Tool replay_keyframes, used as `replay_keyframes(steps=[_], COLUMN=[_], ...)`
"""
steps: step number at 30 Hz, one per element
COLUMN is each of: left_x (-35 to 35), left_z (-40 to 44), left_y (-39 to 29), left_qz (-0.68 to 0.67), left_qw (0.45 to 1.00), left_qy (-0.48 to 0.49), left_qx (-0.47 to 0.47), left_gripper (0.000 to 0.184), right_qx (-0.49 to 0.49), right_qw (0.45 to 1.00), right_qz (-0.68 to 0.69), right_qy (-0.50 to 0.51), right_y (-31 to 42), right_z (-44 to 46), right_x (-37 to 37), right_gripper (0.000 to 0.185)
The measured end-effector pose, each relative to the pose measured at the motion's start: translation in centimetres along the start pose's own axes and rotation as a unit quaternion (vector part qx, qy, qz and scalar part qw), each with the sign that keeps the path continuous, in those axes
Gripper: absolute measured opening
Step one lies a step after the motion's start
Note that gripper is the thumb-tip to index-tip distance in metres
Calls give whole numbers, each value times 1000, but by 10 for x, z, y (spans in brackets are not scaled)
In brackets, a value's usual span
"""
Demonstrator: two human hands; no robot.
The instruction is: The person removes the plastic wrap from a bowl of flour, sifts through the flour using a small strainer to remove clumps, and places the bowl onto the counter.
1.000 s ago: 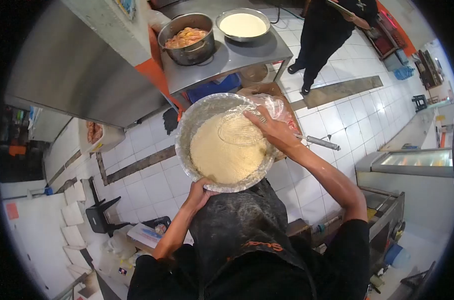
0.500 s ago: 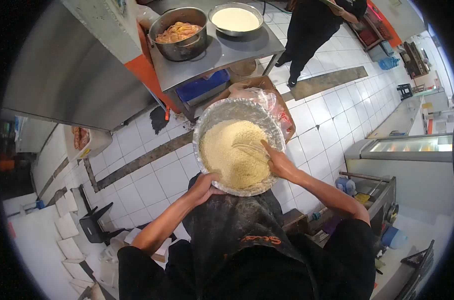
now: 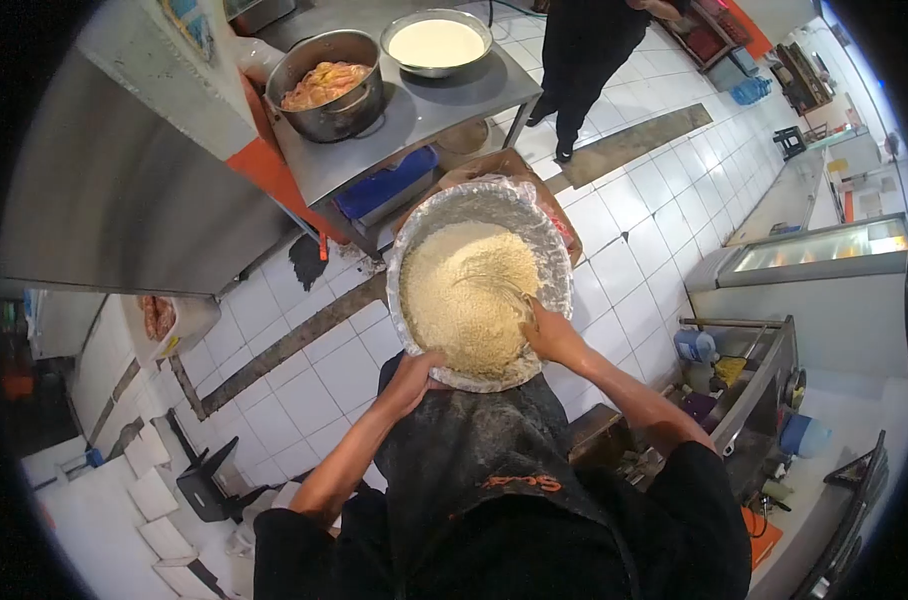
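A large metal bowl (image 3: 404,305) with a flour-dusted inner wall rests against the dark apron. Pale yellow flour-like powder (image 3: 454,300) fills its lower part. My left hand (image 3: 412,384) grips the near left rim, with the fingers partly hidden beneath the bowl. At the right side of the bowl, my right hand (image 3: 552,332) is closed around the whisk (image 3: 504,284); the wires are sunk in the powder and the handle is hidden by the hand.
A steel table (image 3: 414,115) ahead bears a pot (image 3: 334,115) of raw meat and a basin (image 3: 436,45) of white liquid. A person (image 3: 586,50) stands beyond it. A cardboard box (image 3: 509,163) lies behind the bowl. A black stool (image 3: 214,485) stands left.
The whisk, earlier across the top of the bowl with its handle outside, is now down in the powder. My right hand has moved to the bowl's lower right. The view has shifted.
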State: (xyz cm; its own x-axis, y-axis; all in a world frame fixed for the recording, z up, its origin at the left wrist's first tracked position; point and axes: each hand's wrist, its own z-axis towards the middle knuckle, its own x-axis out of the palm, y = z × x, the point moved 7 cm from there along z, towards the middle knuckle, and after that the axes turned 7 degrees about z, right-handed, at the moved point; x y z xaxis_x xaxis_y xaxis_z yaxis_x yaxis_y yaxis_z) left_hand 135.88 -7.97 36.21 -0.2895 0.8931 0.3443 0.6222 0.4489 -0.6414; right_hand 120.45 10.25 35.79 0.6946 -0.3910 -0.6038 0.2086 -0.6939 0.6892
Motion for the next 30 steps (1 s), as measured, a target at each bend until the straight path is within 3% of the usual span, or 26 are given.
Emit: replay_keyframes(steps=[2,3,6,11,15,18,21,23,27,30], left_x=[3,2,-2,-10,-25,-28,-31,-33,-23,-28], left_z=[2,8,14,8,22,25,29,28,12,25], left_y=[8,13,24,28,36,41,47,46,27,39], left_qz=[9,20,1,-75,-92,-103,-115,-92,-23,-50], left_qw=[1000,999,998,994,990,989,988,991,994,996], left_qy=[-18,-32,-58,-65,-85,-82,-74,-77,-107,-66], left_qx=[12,12,13,38,58,67,65,53,13,29], left_gripper=[42,42,40,38,35,27,18,14,14,17], right_qx=[30,42,-5,67,8,12,32,34,1,7], right_qw=[999,997,996,988,978,981,974,972,966,967], right_qz=[25,49,54,132,146,164,161,186,211,211], right_qy=[-30,-45,-64,-46,-149,-105,-157,-138,-148,-144], right_y=[-3,1,-31,-34,-27,-29,-22,-23,-19,-10], right_z=[-10,-12,6,2,1,9,7,8,9,4], right_x=[-2,0,19,-7,-33,-38,-40,-36,-30,-31], right_gripper=[56,46,39,39,41,42,42,41,40,39])
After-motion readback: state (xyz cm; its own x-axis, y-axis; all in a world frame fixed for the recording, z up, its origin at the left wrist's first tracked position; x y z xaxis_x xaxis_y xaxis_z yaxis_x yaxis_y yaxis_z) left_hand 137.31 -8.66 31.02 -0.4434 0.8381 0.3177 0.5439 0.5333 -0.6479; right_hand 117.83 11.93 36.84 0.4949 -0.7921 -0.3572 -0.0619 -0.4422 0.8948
